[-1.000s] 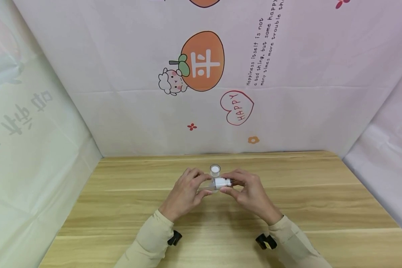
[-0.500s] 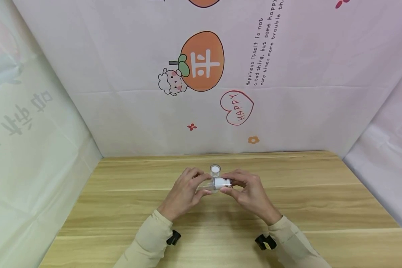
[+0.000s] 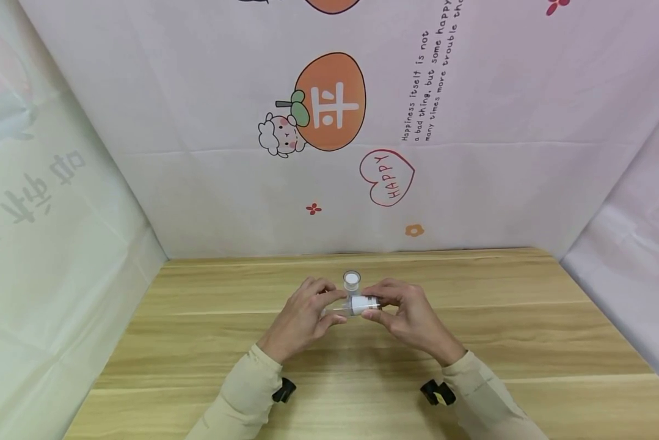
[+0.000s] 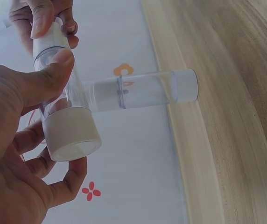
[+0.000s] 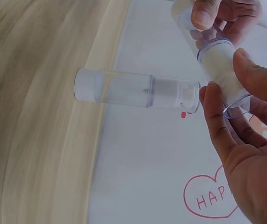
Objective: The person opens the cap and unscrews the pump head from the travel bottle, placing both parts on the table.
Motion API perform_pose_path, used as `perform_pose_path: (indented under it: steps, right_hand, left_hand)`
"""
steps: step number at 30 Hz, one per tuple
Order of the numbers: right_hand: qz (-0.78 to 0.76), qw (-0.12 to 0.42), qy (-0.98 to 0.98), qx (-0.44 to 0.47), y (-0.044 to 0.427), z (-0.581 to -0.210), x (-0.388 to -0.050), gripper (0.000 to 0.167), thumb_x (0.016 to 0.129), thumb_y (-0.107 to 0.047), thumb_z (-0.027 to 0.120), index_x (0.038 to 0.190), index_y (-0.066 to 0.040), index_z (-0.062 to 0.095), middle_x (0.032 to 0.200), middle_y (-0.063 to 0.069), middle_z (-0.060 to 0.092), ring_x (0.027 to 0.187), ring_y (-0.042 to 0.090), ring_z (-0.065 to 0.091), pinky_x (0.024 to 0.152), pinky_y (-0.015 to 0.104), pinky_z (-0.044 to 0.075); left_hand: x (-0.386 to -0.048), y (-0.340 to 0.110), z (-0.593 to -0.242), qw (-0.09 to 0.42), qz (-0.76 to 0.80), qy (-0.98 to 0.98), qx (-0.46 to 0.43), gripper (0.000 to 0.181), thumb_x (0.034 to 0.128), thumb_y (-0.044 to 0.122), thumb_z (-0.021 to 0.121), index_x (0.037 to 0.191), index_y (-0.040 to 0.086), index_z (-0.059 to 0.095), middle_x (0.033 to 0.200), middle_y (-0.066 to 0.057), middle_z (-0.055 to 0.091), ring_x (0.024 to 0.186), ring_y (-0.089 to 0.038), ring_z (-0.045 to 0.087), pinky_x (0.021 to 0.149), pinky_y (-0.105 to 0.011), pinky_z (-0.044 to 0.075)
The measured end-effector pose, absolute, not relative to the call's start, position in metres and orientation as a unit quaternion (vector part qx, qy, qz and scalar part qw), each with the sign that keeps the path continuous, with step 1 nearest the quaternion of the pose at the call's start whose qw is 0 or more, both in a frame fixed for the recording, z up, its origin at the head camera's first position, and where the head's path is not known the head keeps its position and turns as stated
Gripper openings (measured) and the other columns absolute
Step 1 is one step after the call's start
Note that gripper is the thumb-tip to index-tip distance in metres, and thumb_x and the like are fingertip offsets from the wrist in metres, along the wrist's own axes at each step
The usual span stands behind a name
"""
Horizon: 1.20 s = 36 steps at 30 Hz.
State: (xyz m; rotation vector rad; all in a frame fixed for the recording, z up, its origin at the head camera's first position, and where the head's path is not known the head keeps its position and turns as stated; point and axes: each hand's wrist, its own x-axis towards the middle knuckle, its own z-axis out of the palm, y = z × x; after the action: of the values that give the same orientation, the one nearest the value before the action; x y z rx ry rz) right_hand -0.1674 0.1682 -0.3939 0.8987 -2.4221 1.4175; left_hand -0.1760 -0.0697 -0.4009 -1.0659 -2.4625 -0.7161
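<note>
Both hands hold a clear pump bottle (image 3: 340,309) lying crosswise above the table. My left hand (image 3: 303,315) grips its body, with the thumb across the clear wall near the white base (image 4: 73,133). My right hand (image 3: 411,318) pinches the other end, where a clear cap covers a white pump top (image 5: 220,65); thumb and fingers lie on opposite sides of it. Just beyond the hands, a second clear bottle (image 3: 352,282) of the same kind stands upright, its white base (image 5: 87,85) on the wood. The left hand hides the held bottle's base in the head view.
The wooden table (image 3: 225,379) meets a white printed cloth backdrop (image 3: 225,201) behind the standing bottle. Cloth side walls rise at left and right. A dark strap device (image 3: 283,390) sits on the left wrist and another (image 3: 438,393) on the right.
The held bottle has shifted very slightly toward the person, and a little more gap shows between it and the standing bottle's top. Both hands keep their hold.
</note>
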Motion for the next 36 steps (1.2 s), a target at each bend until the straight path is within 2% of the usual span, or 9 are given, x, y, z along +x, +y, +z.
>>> perform_pose_path:
  steps: [12, 21, 24, 32, 36]
  right_hand:
    - [0.391, 0.141, -0.853, 0.315, 0.1651, -0.3884, -0.1644, 0.029, 0.081, -0.006, 0.085, 0.109, -0.004, 0.077, 0.099, 0.000, 0.070, 0.081, 0.008, 0.066, 0.066, 0.026, 0.055]
    - [0.408, 0.217, -0.814, 0.352, 0.1640, -0.3958, -0.1640, 0.036, 0.076, 0.002, 0.087, 0.110, -0.006, 0.076, 0.103, 0.000, 0.071, 0.085, 0.014, 0.067, 0.073, 0.032, 0.058]
    - [0.433, 0.211, -0.801, 0.356, 0.1649, -0.3977, -0.1645, 0.036, 0.078, 0.002, 0.085, 0.111, -0.006, 0.075, 0.104, 0.002, 0.071, 0.086, 0.016, 0.068, 0.076, 0.033, 0.059]
    - [0.444, 0.135, -0.822, 0.331, 0.1688, -0.3921, -0.1643, 0.030, 0.081, -0.002, 0.084, 0.110, -0.006, 0.076, 0.100, -0.001, 0.069, 0.086, 0.013, 0.067, 0.077, 0.034, 0.059]
    - [0.429, 0.130, -0.832, 0.328, 0.1690, -0.3922, -0.1644, 0.031, 0.081, -0.003, 0.085, 0.110, -0.006, 0.076, 0.101, -0.003, 0.068, 0.086, 0.011, 0.067, 0.076, 0.033, 0.059]
  left_hand:
    - [-0.1749, -0.0706, -0.4030, 0.152, -0.276, -0.873, -0.371, 0.040, 0.0839, 0.023, 0.084, 0.120, 0.011, 0.073, 0.103, -0.002, 0.064, 0.093, -0.018, 0.054, 0.076, -0.034, 0.049]
    - [-0.1757, -0.0741, -0.4025, 0.156, -0.312, -0.862, -0.368, 0.036, 0.0844, 0.021, 0.084, 0.117, 0.008, 0.075, 0.106, -0.004, 0.065, 0.097, -0.021, 0.056, 0.076, -0.034, 0.049]
    - [-0.1767, -0.0748, -0.4021, 0.159, -0.312, -0.859, -0.374, 0.035, 0.0845, 0.021, 0.084, 0.117, 0.009, 0.075, 0.106, -0.004, 0.065, 0.096, -0.020, 0.056, 0.075, -0.033, 0.049]
    - [-0.1752, -0.0739, -0.4022, 0.133, -0.315, -0.863, -0.371, 0.039, 0.0835, 0.021, 0.084, 0.120, 0.010, 0.074, 0.105, -0.004, 0.065, 0.095, -0.018, 0.055, 0.074, -0.030, 0.048]
    - [-0.1751, -0.0729, -0.4029, 0.125, -0.313, -0.866, -0.370, 0.040, 0.0830, 0.022, 0.085, 0.119, 0.010, 0.074, 0.105, -0.004, 0.065, 0.094, -0.018, 0.054, 0.073, -0.029, 0.047]
